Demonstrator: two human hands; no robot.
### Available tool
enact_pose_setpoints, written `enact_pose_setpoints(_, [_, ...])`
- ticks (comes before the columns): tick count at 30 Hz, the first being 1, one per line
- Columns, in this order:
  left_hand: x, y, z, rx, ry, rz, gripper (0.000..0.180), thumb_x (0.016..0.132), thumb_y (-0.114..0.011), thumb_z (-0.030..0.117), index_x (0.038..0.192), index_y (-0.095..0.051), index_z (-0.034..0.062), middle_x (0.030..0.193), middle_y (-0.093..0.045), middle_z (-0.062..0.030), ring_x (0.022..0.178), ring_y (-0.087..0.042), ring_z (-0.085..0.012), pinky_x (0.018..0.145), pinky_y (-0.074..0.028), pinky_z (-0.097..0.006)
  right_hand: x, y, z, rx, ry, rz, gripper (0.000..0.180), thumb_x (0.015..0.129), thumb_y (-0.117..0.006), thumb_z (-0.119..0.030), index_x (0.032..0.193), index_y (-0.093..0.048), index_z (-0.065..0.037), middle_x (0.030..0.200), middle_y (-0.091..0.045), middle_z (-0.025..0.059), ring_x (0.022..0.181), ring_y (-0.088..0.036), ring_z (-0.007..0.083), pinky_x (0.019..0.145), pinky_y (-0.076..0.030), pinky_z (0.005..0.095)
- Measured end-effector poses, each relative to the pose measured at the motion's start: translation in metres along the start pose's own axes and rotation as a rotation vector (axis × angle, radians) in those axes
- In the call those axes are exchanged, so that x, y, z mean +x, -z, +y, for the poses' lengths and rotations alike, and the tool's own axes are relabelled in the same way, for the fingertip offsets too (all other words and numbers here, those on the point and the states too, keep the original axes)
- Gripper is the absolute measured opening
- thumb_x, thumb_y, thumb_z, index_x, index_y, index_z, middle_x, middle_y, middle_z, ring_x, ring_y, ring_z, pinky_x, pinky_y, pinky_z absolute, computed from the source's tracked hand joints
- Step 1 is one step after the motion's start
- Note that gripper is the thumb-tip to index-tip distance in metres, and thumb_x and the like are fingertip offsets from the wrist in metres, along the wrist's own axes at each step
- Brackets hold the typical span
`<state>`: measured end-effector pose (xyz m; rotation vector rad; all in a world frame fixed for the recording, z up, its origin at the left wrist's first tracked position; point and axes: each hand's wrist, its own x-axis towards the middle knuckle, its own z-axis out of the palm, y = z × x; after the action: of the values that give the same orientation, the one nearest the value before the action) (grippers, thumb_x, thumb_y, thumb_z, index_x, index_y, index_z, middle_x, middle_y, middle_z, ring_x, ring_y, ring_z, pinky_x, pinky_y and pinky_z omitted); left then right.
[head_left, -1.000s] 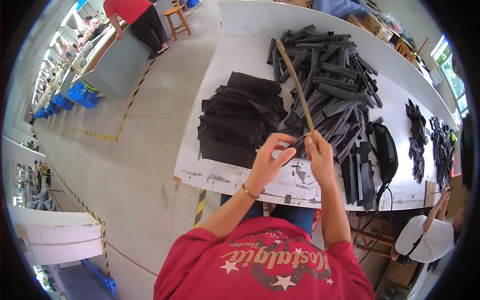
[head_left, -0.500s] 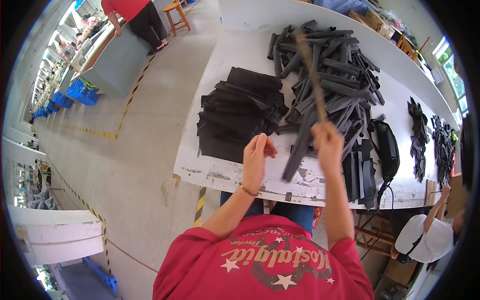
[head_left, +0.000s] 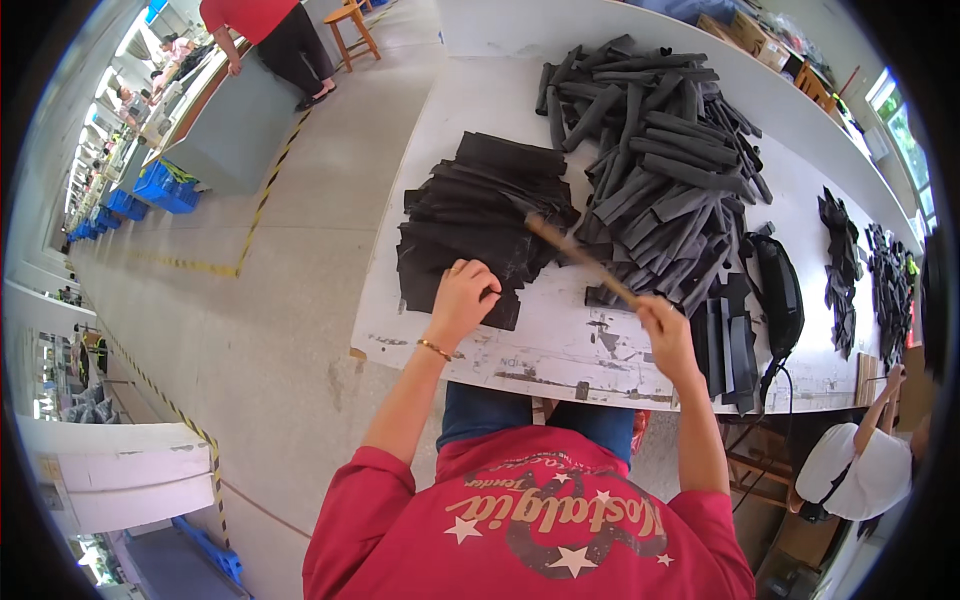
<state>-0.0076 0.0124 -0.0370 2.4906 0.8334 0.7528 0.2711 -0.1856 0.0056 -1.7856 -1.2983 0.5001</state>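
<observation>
At the left of the table lies a stack of flat black sheets (head_left: 468,210), fabric-like, with uneven layered edges. My left hand (head_left: 462,300) rests on its near edge, fingers curled together; whatever they pinch is hidden. Over the table to the right, my right hand (head_left: 665,330) grips a thin wooden stick (head_left: 585,262) by its near end. The stick slants away to the left, its far tip over the stack's right side and blurred by motion. Behind it rises a large heap of dark grey rolled tubes (head_left: 665,160); one tube (head_left: 608,297) lies at its near edge.
Right of the heap are flat dark strips (head_left: 728,345) and a black bag (head_left: 775,295) with a cord. More black pieces (head_left: 838,270) lie farther right. A person in white (head_left: 860,465) sits at the right; another in red stands at the far left near blue crates (head_left: 165,188).
My left hand has moved left onto the stack. My right hand has come down slightly, swinging the stick's tip leftward. The dark tube beside it now lies with the heap.
</observation>
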Motion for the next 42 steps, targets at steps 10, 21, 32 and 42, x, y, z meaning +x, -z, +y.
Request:
enact_pose_setpoints(10, [0.004, 0.021, 0.005, -0.148, -0.022, 0.005, 0.007, 0.071, -0.07, 0.009, 0.078, -0.07, 0.0111, 0.087, -0.061, 0.0028, 0.094, -0.051, -0.0195, 0.084, -0.039, -0.035, -0.023, 0.004, -0.006, -0.303, 0.212, -0.205, 0.012, 0.087, -0.058, -0.015, 0.094, -0.064, -0.007, 0.076, -0.061, 0.0115, 0.067, -0.06, 0.032, 0.059, -0.046, 0.0404])
enact_pose_setpoints(21, [0.006, 0.02, 0.014, -0.145, -0.032, 0.02, 0.006, 0.072, -0.07, 0.01, 0.078, -0.07, 0.0107, 0.087, -0.061, 0.0028, 0.094, -0.051, -0.0193, 0.085, -0.037, -0.033, -0.024, 0.02, -0.02, -0.268, 0.176, -0.209, 0.012, 0.086, -0.059, -0.012, 0.094, -0.064, -0.005, 0.074, -0.06, 0.0119, 0.066, -0.059, 0.0312, 0.058, -0.045, 0.0385])
enact_pose_setpoints(32, [0.015, -0.011, 0.081, -0.264, -0.262, -0.02, 0.007, 0.067, -0.071, 0.01, 0.073, -0.068, 0.0095, 0.089, -0.061, -0.0005, 0.099, -0.052, -0.0229, 0.085, -0.042, -0.037, -0.013, -0.062, -0.014, -0.03, 0.163, -0.222, 0.018, 0.088, -0.057, -0.011, 0.103, -0.062, -0.004, 0.081, -0.062, 0.0146, 0.071, -0.06, 0.0302, 0.063, -0.046, 0.035])
enact_pose_setpoints(42, [-0.027, -0.026, 0.053, -1.818, 0.668, 0.579, 0.019, 0.09, -0.061, 0.022, 0.098, -0.06, 0.0048, 0.08, -0.058, -0.0044, 0.077, -0.058, -0.0185, 0.079, -0.049, -0.035, -0.048, -0.131, -0.033, 0.304, -0.037, -0.233, 0.022, 0.092, -0.052, -0.011, 0.11, -0.058, 0.0, 0.074, -0.059, 0.0139, 0.066, -0.055, 0.0177, 0.062, -0.044, 0.0309])
